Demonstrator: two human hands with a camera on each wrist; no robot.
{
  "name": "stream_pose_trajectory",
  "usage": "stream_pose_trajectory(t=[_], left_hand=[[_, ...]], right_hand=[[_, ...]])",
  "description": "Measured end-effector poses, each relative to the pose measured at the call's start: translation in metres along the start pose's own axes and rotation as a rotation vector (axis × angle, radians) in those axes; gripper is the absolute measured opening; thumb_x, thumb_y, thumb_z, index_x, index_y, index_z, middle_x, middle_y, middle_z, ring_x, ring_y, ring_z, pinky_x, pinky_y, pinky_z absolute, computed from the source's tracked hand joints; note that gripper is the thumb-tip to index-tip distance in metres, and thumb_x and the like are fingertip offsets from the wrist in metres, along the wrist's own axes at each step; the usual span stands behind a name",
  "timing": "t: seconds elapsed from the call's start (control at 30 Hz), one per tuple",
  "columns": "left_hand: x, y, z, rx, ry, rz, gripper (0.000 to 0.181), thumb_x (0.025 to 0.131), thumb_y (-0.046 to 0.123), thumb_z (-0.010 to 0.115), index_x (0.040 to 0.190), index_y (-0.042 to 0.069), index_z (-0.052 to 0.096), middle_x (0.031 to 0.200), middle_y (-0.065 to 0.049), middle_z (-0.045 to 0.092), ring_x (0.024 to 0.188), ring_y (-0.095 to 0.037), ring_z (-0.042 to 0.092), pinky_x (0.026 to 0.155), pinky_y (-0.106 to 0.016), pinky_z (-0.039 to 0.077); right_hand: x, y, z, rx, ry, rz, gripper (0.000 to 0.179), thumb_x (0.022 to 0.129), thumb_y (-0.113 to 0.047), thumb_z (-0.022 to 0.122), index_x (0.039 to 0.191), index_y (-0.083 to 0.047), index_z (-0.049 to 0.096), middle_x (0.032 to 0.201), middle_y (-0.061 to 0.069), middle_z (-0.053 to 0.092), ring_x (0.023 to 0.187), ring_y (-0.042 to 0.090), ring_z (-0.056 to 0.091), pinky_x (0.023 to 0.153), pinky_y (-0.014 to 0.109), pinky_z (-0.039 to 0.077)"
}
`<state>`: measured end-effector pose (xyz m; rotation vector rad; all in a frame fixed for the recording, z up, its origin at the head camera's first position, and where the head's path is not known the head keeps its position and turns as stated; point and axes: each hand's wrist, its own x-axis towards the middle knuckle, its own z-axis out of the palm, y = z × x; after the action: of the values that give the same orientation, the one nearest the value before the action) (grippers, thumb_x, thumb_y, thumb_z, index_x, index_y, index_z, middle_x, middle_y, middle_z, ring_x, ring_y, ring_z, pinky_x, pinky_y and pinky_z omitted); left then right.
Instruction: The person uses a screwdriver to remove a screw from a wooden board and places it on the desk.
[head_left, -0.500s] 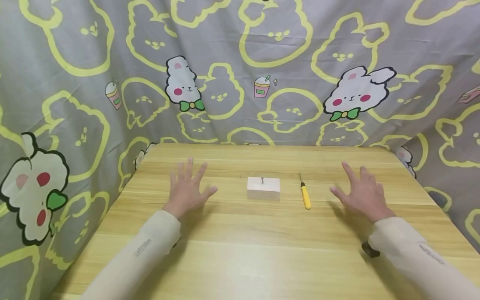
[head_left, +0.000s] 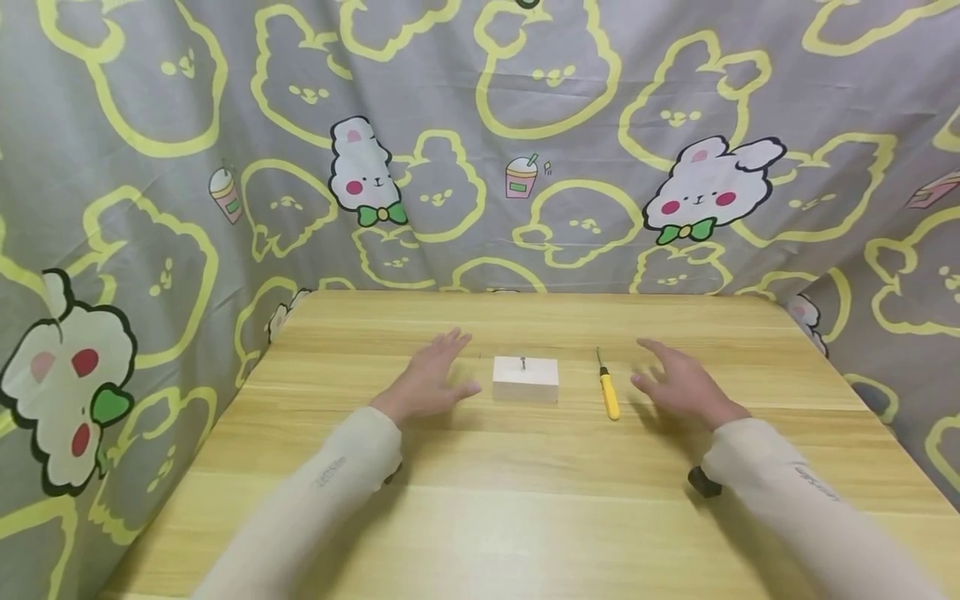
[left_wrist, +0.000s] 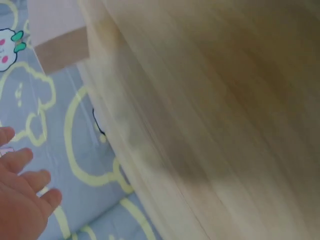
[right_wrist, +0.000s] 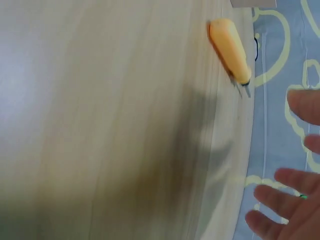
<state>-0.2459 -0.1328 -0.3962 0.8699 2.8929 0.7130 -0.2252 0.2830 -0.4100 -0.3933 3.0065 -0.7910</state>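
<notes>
The curtain [head_left: 450, 92] hung beyond the block [head_left: 525, 389], and the table [head_left: 487, 508] spread beneath it. The left hand [head_left: 426, 381] was just left of the block, the right hand [head_left: 686, 383] farther off to its right; both were empty, thumbs apart from fingers. The screwdriver [head_left: 610, 395] lay right of the block, between it and the right hand. The screw [head_left: 523, 363] stood up from the block's top.
</notes>
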Motion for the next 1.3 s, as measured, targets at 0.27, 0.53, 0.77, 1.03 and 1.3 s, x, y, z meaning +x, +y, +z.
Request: stream_pose_trajectory(t=[0.27,0.53,0.77,1.03,1.3], left_hand=[[0.025,0.009,0.015,-0.138,-0.037,0.03,0.072,0.093,0.046,0.062,0.149,0.007,0.037,0.15,-0.009,0.04,0.137,-0.027,0.037,0.112,-0.041,0.03],[0.034,0.012,0.029,-0.161,-0.093,-0.022,0.058,0.093,0.04,0.064,0.141,0.01,0.05,0.145,-0.006,0.048,0.135,-0.027,0.04,0.112,-0.044,0.031],[0.038,0.02,0.031,-0.162,-0.104,-0.135,0.054,0.092,0.037,0.066,0.139,0.012,0.053,0.144,-0.006,0.049,0.132,-0.029,0.044,0.108,-0.043,0.037],[0.046,0.029,0.026,-0.097,-0.085,-0.136,0.047,0.088,0.029,0.072,0.128,0.008,0.06,0.136,-0.008,0.056,0.128,-0.028,0.048,0.107,-0.04,0.039],[0.053,0.04,0.023,-0.088,-0.117,-0.187,0.051,0.085,0.026,0.075,0.13,0.008,0.059,0.137,-0.008,0.056,0.13,-0.029,0.046,0.109,-0.042,0.035]], right_hand=[[0.011,-0.009,0.019,0.031,-0.099,-0.099,0.062,0.083,0.005,0.06,0.143,-0.004,0.046,0.137,0.03,0.047,0.082,0.035,0.063,0.075,0.05,0.053],[0.01,-0.014,0.028,0.027,-0.193,-0.173,0.066,0.071,0.022,0.05,0.131,-0.004,0.059,0.144,0.033,0.036,0.128,0.054,0.036,0.104,0.065,0.03],[0.011,-0.017,0.027,-0.022,-0.207,-0.204,0.067,0.065,0.024,0.05,0.125,-0.004,0.063,0.143,0.034,0.036,0.126,0.056,0.037,0.103,0.066,0.03],[0.017,-0.019,0.033,-0.074,-0.178,-0.295,0.056,0.07,0.023,0.053,0.115,-0.007,0.07,0.139,0.037,0.04,0.125,0.055,0.04,0.102,0.064,0.035],[0.022,-0.022,0.036,-0.066,-0.163,-0.352,0.03,0.078,0.011,0.069,0.099,-0.01,0.071,0.133,0.032,0.049,0.122,0.052,0.045,0.101,0.062,0.037]])
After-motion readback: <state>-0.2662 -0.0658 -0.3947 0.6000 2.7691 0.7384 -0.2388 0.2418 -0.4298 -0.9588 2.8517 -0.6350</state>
